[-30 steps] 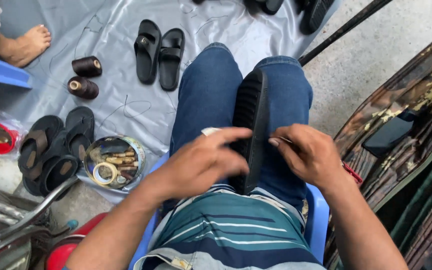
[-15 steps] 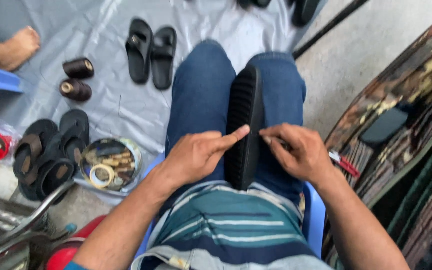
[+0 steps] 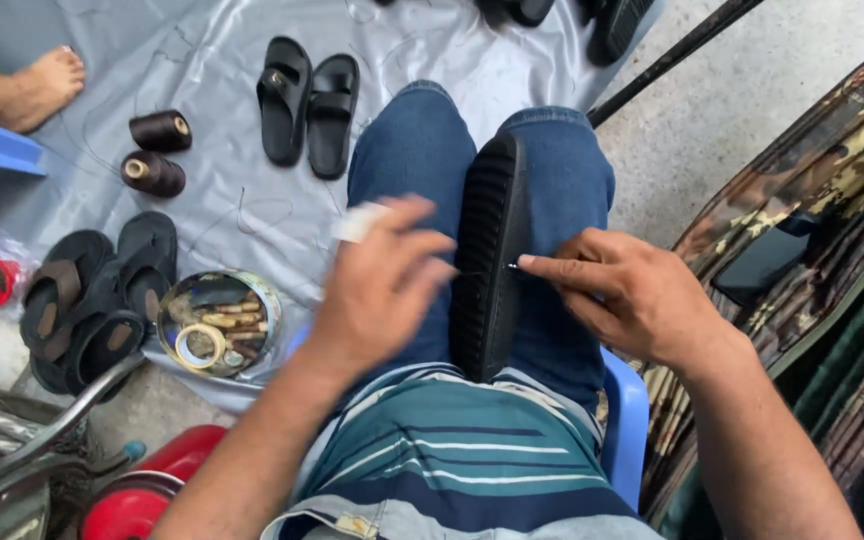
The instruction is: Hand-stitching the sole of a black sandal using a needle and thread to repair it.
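Seeing left hand [image 3: 377, 285] lifting off sandal [image 3: 490, 255], fingers spreading, drifting left over thigh. Right hand [image 3: 632, 295] sliding back to right edge of sole, now pinching needle [image 3: 514, 266] there. Sandal tilting less, lying straighter between knees.

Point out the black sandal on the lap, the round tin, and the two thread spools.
black sandal [image 3: 487, 250], head view, ribbed sole
round tin [image 3: 220, 322], head view, its rim
thread spools [image 3: 157, 130], head view, side of the upper spool
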